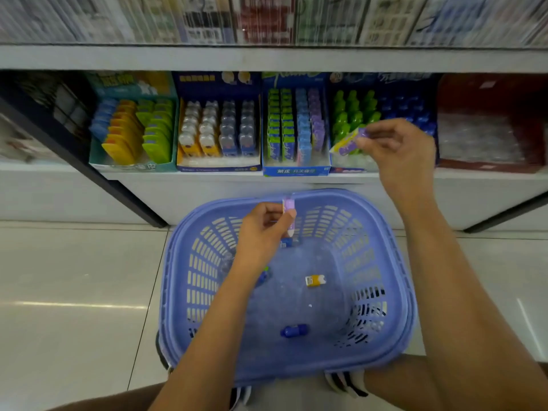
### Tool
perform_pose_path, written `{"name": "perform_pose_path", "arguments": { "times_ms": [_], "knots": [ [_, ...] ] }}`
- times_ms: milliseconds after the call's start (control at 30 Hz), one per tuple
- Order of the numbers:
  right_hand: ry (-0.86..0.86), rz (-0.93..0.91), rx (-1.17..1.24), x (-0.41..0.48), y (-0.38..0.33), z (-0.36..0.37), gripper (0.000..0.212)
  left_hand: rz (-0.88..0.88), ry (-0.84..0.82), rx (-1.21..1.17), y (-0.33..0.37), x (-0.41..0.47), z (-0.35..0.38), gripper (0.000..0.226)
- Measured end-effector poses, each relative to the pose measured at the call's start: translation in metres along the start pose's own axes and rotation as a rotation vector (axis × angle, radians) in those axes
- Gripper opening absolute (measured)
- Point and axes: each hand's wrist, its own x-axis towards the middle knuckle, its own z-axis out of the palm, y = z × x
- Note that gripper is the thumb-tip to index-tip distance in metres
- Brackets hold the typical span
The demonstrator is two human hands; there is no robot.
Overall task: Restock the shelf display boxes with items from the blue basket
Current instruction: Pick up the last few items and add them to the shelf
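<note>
Our right hand pinches a purple-and-yellow eraser pack before the display boxes. Our left hand pinches a purple eraser above the blue basket. Both seem light and stiff; pinch their flat sides.

My basket is blue all over, with rows of little slots in its walls. Inside lie a yellow and white block and a dark blue cap. The stick in my left fingers is light purple with a white tip. The packet in my right fingers is purple and yellow. On the white shelf, the teal box holds blue, yellow and green things. The blue box has white and green writing and holds green, blue and purple packs. The bottles are bright green and dark blue. The red box holds see-through things. The floor has pale shiny tiles with thin dark lines.
</note>
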Motion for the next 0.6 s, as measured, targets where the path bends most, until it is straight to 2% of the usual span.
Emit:
{"name": "perform_pose_path", "arguments": {
  "times_ms": [100, 300, 433, 600],
  "knots": [
    [-0.073, -0.025, -0.141, 0.015, 0.003, 0.023, 0.011, 0.000, 0.011, -0.018, 0.017, -0.005, 0.002, 0.016],
    [-0.148, -0.115, -0.342, 0.036, 0.010, 0.041, 0.013, 0.037, 0.049, 0.048, 0.025, -0.010, -0.002, 0.019],
    [-0.264, -0.158, -0.461, 0.041, 0.012, 0.047, 0.014, 0.076, 0.055, 0.093, 0.026, -0.012, -0.003, 0.020],
    [-0.254, -0.139, -0.466, 0.035, 0.016, 0.047, 0.019, 0.125, 0.056, 0.088, 0.028, -0.011, 0.000, 0.020]
  ]
}}
